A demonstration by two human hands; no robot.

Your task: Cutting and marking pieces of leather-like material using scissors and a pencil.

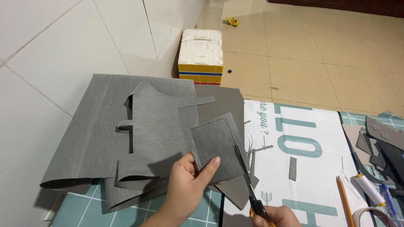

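Observation:
My left hand [185, 185] pinches the lower left corner of a small grey square fabric piece [216, 141], thumb on top. My right hand [275, 216], mostly cut off at the bottom edge, grips orange-handled scissors [248, 180]. Their blades point up along the right edge of the square piece, and I cannot tell how far they gape. Under the square lies a larger sheet of grey fabric [109, 134] with cut-out shapes, folded over at its lower edge.
A white cloth with teal print [303, 147] covers the cutting mat [80, 210]. A pencil [344, 199], a thread spool [369, 188], a tape roll and grey scraps [381, 143] lie at the right. A white foam box [201, 54] stands on the tiled floor by the wall.

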